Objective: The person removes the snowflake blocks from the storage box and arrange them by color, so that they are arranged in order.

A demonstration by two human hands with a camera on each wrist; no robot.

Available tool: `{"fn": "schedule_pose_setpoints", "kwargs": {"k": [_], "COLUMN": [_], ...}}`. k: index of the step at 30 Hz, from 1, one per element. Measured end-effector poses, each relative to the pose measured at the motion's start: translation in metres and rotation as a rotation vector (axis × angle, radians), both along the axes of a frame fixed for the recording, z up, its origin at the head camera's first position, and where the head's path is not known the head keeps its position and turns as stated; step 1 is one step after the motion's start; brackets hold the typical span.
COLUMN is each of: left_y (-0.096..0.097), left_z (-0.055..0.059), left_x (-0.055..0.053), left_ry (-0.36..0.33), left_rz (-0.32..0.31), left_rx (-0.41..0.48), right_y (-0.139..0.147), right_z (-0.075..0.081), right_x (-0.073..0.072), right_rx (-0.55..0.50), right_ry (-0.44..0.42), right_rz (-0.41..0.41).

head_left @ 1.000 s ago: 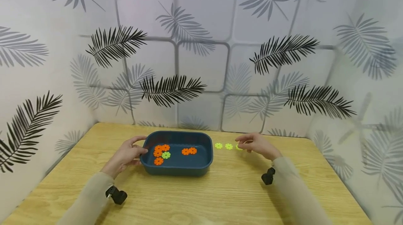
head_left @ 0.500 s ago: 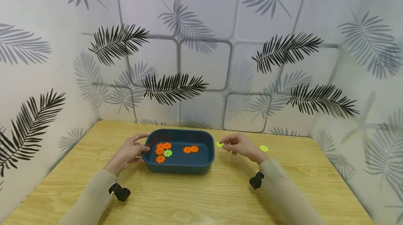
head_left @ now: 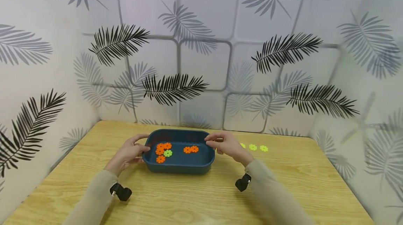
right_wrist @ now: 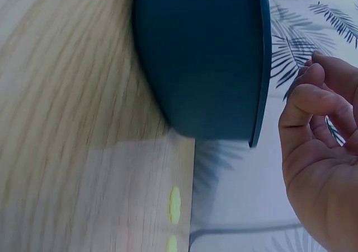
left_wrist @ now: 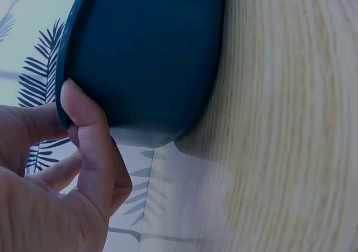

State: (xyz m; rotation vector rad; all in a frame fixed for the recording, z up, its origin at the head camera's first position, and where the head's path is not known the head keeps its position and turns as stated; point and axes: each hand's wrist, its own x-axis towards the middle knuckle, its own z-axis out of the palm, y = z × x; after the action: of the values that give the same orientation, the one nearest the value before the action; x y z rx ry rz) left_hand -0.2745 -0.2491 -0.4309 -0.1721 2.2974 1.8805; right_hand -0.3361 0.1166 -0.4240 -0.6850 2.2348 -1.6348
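My left hand point(head_left: 129, 152) grips the left end of a dark blue rectangular tray point(head_left: 177, 169). In the left wrist view, my thumb and fingers pinch the tray's rim point(left_wrist: 62, 56). Inside lie several orange notched discs point(head_left: 160, 159) and one yellow-green disc point(head_left: 168, 153). My right hand point(head_left: 227, 145) hovers at the tray's right end, its thumb and forefinger near the rim. Loosely bent fingers show in the right wrist view, where my right hand point(right_wrist: 324, 145) stands apart from the tray wall point(right_wrist: 207, 67); nothing is visible between them.
To the right of the tray, a row of yellow-green discs point(head_left: 253, 147) lies on the wooden table point(head_left: 201, 197), partly hidden by my right hand. A leaf-patterned wall covering point(head_left: 201, 60) rises behind the table's back edge.
My right hand has moved left from over the yellow-green discs to the tray's right end, uncovering the discs at the row's right. My left hand keeps its hold on the tray.
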Motion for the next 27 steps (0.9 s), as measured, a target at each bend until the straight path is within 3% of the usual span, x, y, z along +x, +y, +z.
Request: {"fn": "schedule_pose_setpoints", "kwargs": {"k": [2, 8, 19, 27], "left_y": [-0.001, -0.007, -0.005, -0.004], "left_z": [0.0, -0.015, -0.01, -0.009], "left_x": [0.0, -0.008, -0.006, -0.006], "left_ry": [-0.006, -0.008, 0.0, 0.004], "left_rz": [0.004, 0.002, 0.009, 0.001], "left_rx": [0.01, 0.026, 0.039, 0.036], "right_y": [-0.007, -0.032, -0.072, -0.1], "right_z": [0.001, -0.002, -0.007, -0.014], "right_x": [0.002, 0.006, 0.006, 0.002], "right_rx": [-0.006, -0.005, 0.03, 0.114], "right_ry": [0.006, 0.023, 0.052, 0.024], "right_rz": [0.016, 0.035, 0.089, 0.111]}}
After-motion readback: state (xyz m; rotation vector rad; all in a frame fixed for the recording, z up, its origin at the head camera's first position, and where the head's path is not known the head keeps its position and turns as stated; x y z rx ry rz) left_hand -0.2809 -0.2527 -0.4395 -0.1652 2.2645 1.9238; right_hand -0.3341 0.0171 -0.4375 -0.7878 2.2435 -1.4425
